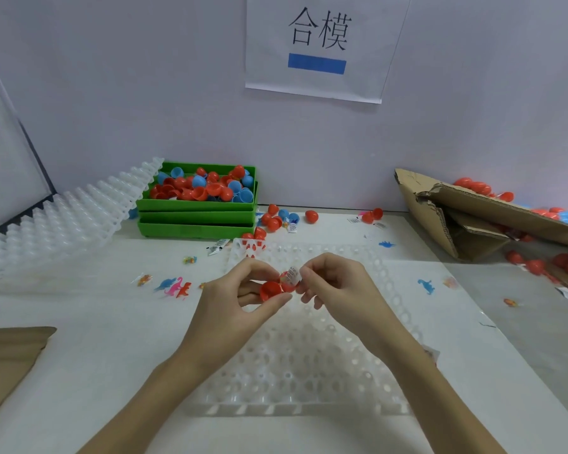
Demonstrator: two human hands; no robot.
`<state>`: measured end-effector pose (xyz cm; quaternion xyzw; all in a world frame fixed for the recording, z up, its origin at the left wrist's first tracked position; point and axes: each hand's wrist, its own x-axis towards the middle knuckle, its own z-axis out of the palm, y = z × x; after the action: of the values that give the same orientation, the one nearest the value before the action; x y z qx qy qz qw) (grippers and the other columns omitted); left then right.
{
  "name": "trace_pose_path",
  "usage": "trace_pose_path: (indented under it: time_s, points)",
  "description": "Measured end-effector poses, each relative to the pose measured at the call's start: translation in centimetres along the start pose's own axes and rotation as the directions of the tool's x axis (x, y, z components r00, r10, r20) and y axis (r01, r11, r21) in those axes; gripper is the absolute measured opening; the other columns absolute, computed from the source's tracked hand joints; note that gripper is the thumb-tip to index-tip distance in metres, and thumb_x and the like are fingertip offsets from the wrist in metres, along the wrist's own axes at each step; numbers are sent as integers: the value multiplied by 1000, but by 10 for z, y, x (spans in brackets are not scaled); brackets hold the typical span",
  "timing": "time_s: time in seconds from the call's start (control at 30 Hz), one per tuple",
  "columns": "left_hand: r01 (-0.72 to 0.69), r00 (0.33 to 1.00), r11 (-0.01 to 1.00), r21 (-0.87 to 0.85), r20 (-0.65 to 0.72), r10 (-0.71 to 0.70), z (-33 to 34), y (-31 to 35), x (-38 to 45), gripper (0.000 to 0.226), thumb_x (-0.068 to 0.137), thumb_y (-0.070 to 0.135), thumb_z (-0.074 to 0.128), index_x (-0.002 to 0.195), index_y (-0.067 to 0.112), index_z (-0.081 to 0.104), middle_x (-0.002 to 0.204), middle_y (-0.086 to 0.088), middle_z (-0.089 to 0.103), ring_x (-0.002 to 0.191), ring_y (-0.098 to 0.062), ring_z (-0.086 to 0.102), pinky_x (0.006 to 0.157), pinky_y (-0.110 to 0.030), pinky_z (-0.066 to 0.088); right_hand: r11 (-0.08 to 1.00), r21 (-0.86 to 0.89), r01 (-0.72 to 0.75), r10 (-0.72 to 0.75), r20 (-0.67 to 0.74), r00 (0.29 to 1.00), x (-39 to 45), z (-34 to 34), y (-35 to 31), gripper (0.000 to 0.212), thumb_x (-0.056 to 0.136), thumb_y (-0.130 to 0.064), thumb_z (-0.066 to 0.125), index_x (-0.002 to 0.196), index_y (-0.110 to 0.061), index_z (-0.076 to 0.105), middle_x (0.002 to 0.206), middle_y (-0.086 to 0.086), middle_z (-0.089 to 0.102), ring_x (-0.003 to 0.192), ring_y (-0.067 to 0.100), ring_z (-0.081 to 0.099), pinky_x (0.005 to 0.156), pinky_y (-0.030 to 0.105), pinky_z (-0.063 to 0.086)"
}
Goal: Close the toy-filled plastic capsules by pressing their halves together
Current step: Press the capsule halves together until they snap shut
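Two hands over the tray (pixel 309 362): left hand (pixel 233 291) pinches the red capsule (pixel 273 290); right hand (pixel 332 283) pinches its toy packet (pixel 292 276); protruding packet could jam our closing.

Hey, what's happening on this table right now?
A person is assembling toy capsules over a clear plastic tray. The left hand holds an open red capsule half, while the right hand pinches a small wrapped packet at its mouth; the capsule is not yet closed. Stacked green bins at the back hold loose red and blue halves, a torn cardboard box sits on the right, and small toy dinosaurs lie scattered on the table.
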<state>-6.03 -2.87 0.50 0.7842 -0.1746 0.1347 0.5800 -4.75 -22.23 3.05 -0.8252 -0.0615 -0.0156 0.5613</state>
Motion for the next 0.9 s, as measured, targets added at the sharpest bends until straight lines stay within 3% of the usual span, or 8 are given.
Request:
trace_pose_path:
  time_s: [0.27,0.47,0.67,0.77,0.9]
  points:
    - [4,1000,1000,-7,-25,-4,1,-2,0,33,85,22,85,112,28,68,101,18,77,92,-5,77,82,-14,58,998,58,-21,23,-43,999,-2,9,0,19,95,-34,73,104,-18,66,75,-2,76,63,7,68,59,19,51]
    - [-17,1000,999,-29,-10,17,0,0,0,36,89,22,80,122,37,72,103,13,78,93,-12,78,84,-18,59,979,191,-68,65,22,998,-2,8,-2,22,99,-37,68,112,-20,71,74,-1,74,66,10,67,68,25,55]
    - [45,999,984,-170,2,-46,-2,-1,2,28,94,14,76,118,28,75,106,7,79,90,-19,80,85,-24,61,901,394,-181,143,123,982,-3,4,-2,30,108,-27,53,110,-9,76,78,3,65,68,13,60,69,24,53]
    - [81,996,967,-243,-3,-84,-4,0,5,23,94,14,74,116,21,76,106,3,80,89,-22,80,86,-26,62,899,378,-221,172,160,972,-3,1,-3,25,107,-24,56,116,-13,76,91,5,68,76,13,64,73,23,53]
    - [91,996,970,-223,15,-90,-5,0,6,20,94,12,75,113,20,76,105,3,80,90,-22,80,85,-26,62,892,396,-220,138,225,965,-4,2,-4,22,105,-22,60,119,-15,74,109,7,79,101,20,76,80,23,57]
